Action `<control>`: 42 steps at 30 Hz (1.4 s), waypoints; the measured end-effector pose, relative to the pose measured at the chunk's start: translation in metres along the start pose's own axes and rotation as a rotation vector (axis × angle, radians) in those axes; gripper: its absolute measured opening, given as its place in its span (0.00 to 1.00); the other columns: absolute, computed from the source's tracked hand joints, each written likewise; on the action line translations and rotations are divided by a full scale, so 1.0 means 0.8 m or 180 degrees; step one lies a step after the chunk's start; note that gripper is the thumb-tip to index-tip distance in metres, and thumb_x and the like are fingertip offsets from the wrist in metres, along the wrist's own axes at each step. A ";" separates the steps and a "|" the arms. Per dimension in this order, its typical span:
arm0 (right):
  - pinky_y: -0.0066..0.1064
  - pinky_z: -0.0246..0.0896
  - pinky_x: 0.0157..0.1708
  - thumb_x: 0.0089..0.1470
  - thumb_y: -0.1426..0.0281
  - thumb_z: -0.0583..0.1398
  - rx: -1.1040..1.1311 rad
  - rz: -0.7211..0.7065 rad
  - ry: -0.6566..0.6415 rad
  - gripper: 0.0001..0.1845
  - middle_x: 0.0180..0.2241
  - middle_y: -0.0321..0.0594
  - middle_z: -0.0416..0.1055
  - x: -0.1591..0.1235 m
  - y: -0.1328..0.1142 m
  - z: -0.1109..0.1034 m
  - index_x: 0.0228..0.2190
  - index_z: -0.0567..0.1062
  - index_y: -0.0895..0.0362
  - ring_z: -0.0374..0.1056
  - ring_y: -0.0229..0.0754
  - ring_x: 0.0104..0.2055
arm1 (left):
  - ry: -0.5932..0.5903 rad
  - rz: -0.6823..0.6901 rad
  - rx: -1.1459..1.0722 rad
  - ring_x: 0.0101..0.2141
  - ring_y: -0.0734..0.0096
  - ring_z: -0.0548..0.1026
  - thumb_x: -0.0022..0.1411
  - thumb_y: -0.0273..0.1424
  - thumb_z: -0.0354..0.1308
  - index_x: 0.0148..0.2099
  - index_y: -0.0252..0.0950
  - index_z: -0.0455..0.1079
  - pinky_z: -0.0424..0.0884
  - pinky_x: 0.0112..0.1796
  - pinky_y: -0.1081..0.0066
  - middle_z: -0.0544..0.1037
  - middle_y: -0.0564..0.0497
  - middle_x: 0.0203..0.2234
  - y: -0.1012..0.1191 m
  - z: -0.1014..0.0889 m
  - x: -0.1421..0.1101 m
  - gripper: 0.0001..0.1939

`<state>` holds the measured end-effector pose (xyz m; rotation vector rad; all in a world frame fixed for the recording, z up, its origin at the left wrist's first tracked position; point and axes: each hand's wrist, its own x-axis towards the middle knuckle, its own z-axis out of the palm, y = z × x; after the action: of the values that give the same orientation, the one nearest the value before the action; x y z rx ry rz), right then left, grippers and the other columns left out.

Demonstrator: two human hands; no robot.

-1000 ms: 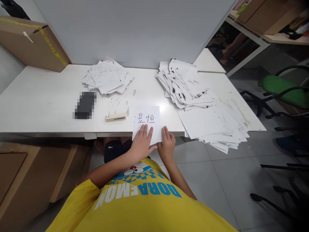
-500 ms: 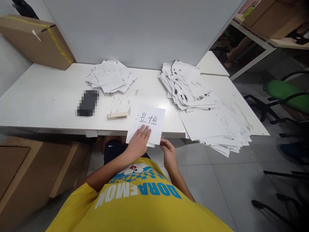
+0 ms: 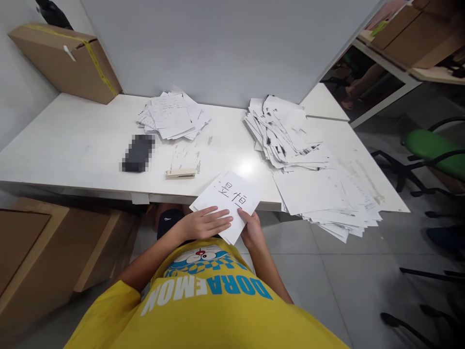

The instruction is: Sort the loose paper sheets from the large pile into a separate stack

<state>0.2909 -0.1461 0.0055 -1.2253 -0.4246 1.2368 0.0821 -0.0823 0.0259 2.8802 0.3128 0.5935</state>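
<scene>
A small stack of white paper sheets (image 3: 240,194), with handwritten black characters on the top sheet, lies tilted over the table's front edge. Flat across its lower left part rests my left hand (image 3: 207,224), fingers stretched out; its thumb is hidden. My right hand (image 3: 253,232) grips the lower right side of the sheets, thumb on top and the other fingers underneath, mostly out of sight. Left of the sheets, a beige stapler (image 3: 180,173) lies on the table, apart from both hands.
A pile of written papers (image 3: 170,114) sits at the back left, near a pixelated dark object (image 3: 138,153). To the right are a messy paper pile (image 3: 279,131) and fanned sheets (image 3: 308,191) overhanging the edge. A cardboard box (image 3: 65,63) leans by the grey partition (image 3: 225,48).
The sheets have turned clockwise and come closer to my body. My right hand's thumb now lies on top of them. My left hand has slid lower, its fingers now pointing right.
</scene>
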 end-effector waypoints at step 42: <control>0.30 0.61 0.37 0.34 0.66 0.68 -0.0214 -0.1592 0.0351 0.17 0.26 0.30 0.67 0.169 -0.058 -0.041 0.29 0.70 0.55 0.64 0.36 0.31 | 0.2130 -0.3284 0.0684 0.54 0.55 0.71 0.70 0.35 0.46 0.58 0.36 0.66 0.68 0.56 0.55 0.75 0.40 0.51 -0.149 -0.107 -0.011 0.19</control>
<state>0.3870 -0.0368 -0.0123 -1.1464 -0.6492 0.7296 0.0192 0.0419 0.0735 2.0912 1.8463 1.2584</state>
